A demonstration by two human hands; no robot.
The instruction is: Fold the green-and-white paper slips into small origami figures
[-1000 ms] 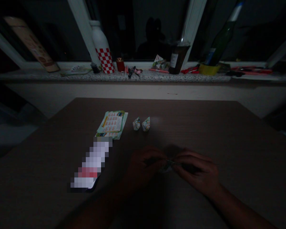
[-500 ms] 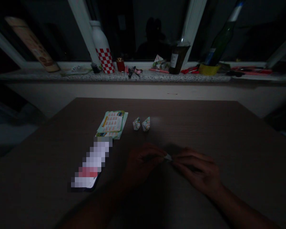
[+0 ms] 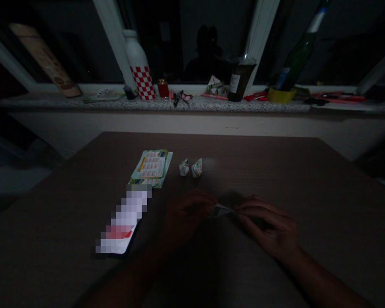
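In dim light my left hand and my right hand meet over the brown table, both pinching a small folded piece of paper between their fingertips. Each hand holds one end of it, just above the tabletop. Farther away on the table stand two small folded paper shapes, side by side. Left of them lies a small stack of printed paper sheets.
A phone lies on the table to my left. The windowsill behind carries a red-and-white checked bottle, a dark jar, a green bottle, a tape roll and small clutter.
My hands have moved a little away from me and slightly apart. The folded paper between them now shows more and lies stretched out sideways.
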